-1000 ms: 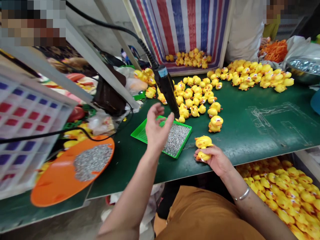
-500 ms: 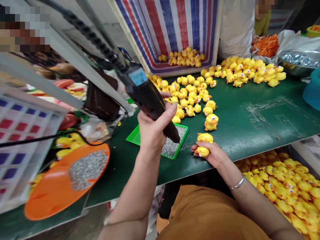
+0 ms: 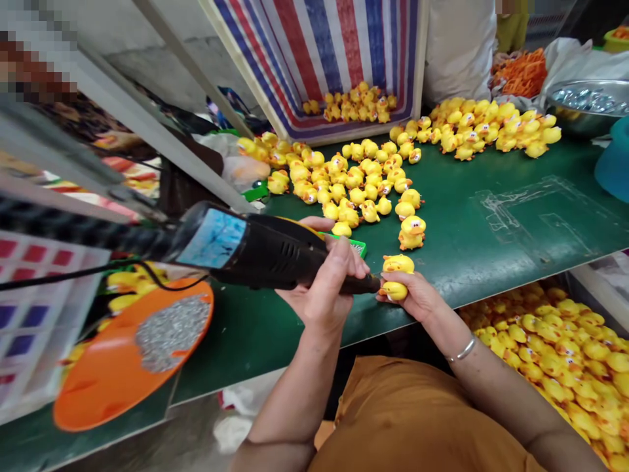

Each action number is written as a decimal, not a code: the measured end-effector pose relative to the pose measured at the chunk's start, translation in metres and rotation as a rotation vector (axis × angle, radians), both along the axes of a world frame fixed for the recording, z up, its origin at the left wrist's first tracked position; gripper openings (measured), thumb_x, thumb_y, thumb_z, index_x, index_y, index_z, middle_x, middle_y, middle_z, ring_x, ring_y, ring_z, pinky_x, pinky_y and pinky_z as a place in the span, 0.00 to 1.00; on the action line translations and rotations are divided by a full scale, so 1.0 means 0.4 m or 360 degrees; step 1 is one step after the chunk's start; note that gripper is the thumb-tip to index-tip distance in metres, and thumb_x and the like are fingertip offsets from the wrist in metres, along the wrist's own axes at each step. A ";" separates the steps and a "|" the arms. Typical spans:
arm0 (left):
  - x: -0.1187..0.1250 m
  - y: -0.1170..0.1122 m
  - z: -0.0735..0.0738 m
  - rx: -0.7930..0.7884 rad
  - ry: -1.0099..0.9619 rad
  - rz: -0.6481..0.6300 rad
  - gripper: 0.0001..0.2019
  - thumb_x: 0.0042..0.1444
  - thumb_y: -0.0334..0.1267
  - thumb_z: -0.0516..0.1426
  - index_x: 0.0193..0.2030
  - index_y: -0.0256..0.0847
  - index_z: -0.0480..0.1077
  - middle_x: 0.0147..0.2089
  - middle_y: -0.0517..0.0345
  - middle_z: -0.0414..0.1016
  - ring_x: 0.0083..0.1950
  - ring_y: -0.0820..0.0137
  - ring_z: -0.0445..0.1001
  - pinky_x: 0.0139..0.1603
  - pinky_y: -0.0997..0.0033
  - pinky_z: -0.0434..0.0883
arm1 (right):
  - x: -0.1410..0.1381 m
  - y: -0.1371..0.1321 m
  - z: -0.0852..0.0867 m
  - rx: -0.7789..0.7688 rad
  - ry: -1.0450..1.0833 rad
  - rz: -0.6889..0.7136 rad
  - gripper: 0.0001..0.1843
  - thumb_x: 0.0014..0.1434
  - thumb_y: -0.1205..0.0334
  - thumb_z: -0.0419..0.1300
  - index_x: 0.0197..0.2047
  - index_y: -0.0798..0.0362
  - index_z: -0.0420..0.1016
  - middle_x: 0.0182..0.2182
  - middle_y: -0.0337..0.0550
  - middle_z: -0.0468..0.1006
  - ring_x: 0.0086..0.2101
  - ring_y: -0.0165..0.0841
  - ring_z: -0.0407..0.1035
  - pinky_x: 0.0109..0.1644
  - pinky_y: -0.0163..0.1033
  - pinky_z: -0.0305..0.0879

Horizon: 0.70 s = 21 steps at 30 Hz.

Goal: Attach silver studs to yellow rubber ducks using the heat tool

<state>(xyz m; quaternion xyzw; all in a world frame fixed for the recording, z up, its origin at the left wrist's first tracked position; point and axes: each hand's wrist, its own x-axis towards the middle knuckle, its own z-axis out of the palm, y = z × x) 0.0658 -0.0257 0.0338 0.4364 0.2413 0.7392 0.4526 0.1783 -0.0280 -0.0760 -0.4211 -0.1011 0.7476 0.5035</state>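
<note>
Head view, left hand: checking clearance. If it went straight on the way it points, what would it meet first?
The yellow duck in the right hand; the tip of the black corded tool in the left hand seems to reach it, though depth is unclear.

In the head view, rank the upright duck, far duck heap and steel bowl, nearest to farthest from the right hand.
From the right hand:
1. Upright yellow toy duck, just ahead.
2. Heap of yellow ducks, farther back, rightward.
3. Steel bowl, far right, beyond the heap.
</note>
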 end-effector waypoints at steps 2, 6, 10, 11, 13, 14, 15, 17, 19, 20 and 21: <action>0.001 -0.002 -0.001 -0.0003 0.0006 -0.0005 0.14 0.47 0.39 0.70 0.38 0.41 0.72 0.17 0.70 0.63 0.16 0.77 0.65 0.19 0.76 0.68 | 0.000 0.000 -0.001 -0.0007 -0.0007 -0.0004 0.05 0.44 0.71 0.68 0.25 0.58 0.76 0.21 0.44 0.79 0.21 0.31 0.73 0.27 0.37 0.77; 0.005 -0.004 -0.004 0.0006 0.0021 0.0007 0.14 0.47 0.39 0.70 0.38 0.41 0.72 0.17 0.71 0.63 0.16 0.77 0.65 0.19 0.76 0.67 | -0.002 0.001 0.001 -0.0004 -0.0008 -0.0012 0.07 0.43 0.71 0.69 0.26 0.58 0.75 0.21 0.43 0.78 0.21 0.31 0.73 0.26 0.38 0.76; 0.018 -0.002 -0.021 -0.0039 0.0069 0.0038 0.15 0.46 0.42 0.70 0.38 0.43 0.72 0.17 0.70 0.64 0.16 0.77 0.66 0.19 0.74 0.67 | -0.001 0.002 0.002 -0.0009 0.0011 -0.0029 0.10 0.40 0.71 0.70 0.29 0.58 0.76 0.23 0.41 0.79 0.23 0.32 0.73 0.27 0.39 0.76; 0.022 -0.001 -0.026 -0.0050 0.0095 0.0042 0.16 0.47 0.43 0.70 0.38 0.43 0.71 0.17 0.70 0.64 0.16 0.76 0.66 0.19 0.73 0.67 | -0.001 0.002 0.000 -0.0001 0.0018 -0.0031 0.12 0.39 0.71 0.71 0.30 0.58 0.76 0.24 0.41 0.79 0.24 0.32 0.73 0.27 0.40 0.76; 0.031 0.001 -0.038 -0.0082 0.0164 0.0053 0.16 0.47 0.44 0.70 0.38 0.44 0.71 0.18 0.70 0.64 0.16 0.75 0.67 0.19 0.72 0.68 | 0.002 0.002 -0.005 0.0023 0.0040 -0.0037 0.15 0.37 0.71 0.72 0.31 0.57 0.76 0.25 0.40 0.79 0.25 0.32 0.73 0.28 0.40 0.76; 0.037 0.002 -0.043 -0.0099 0.0197 0.0059 0.16 0.48 0.45 0.69 0.38 0.43 0.71 0.18 0.70 0.65 0.16 0.75 0.67 0.20 0.72 0.68 | 0.003 0.003 -0.008 0.0035 0.0053 -0.0040 0.16 0.36 0.71 0.73 0.32 0.57 0.77 0.26 0.40 0.80 0.25 0.32 0.73 0.29 0.40 0.76; 0.042 0.003 -0.047 -0.0115 0.0219 0.0063 0.16 0.48 0.45 0.69 0.37 0.43 0.70 0.18 0.70 0.65 0.16 0.75 0.67 0.20 0.71 0.68 | 0.005 0.003 -0.011 0.0044 0.0066 -0.0045 0.17 0.35 0.71 0.73 0.32 0.56 0.77 0.26 0.39 0.80 0.26 0.32 0.73 0.29 0.40 0.76; 0.051 0.005 -0.054 -0.0134 0.0228 0.0067 0.15 0.47 0.45 0.69 0.36 0.43 0.70 0.18 0.70 0.65 0.16 0.75 0.67 0.20 0.72 0.68 | 0.008 0.003 -0.015 0.0054 0.0092 -0.0054 0.19 0.34 0.71 0.73 0.33 0.56 0.77 0.26 0.39 0.80 0.26 0.32 0.74 0.31 0.40 0.76; 0.057 0.007 -0.060 -0.0127 0.0208 0.0087 0.15 0.47 0.44 0.69 0.34 0.42 0.70 0.18 0.70 0.65 0.16 0.76 0.68 0.20 0.73 0.68 | 0.010 0.003 -0.017 0.0057 0.0107 -0.0060 0.19 0.33 0.71 0.73 0.33 0.56 0.77 0.26 0.39 0.80 0.26 0.32 0.74 0.31 0.40 0.76; 0.059 0.007 -0.063 -0.0122 0.0205 0.0099 0.14 0.47 0.44 0.69 0.34 0.42 0.70 0.17 0.71 0.65 0.16 0.76 0.67 0.20 0.74 0.68 | 0.010 0.003 -0.017 0.0060 0.0110 -0.0065 0.19 0.33 0.71 0.73 0.33 0.56 0.77 0.26 0.39 0.80 0.26 0.32 0.74 0.31 0.40 0.76; 0.060 0.008 -0.066 -0.0119 0.0209 0.0108 0.14 0.48 0.43 0.69 0.34 0.42 0.70 0.17 0.72 0.64 0.16 0.77 0.67 0.20 0.74 0.68 | 0.010 0.003 -0.017 0.0064 0.0114 -0.0069 0.19 0.32 0.71 0.74 0.32 0.56 0.77 0.25 0.39 0.80 0.26 0.32 0.73 0.31 0.39 0.75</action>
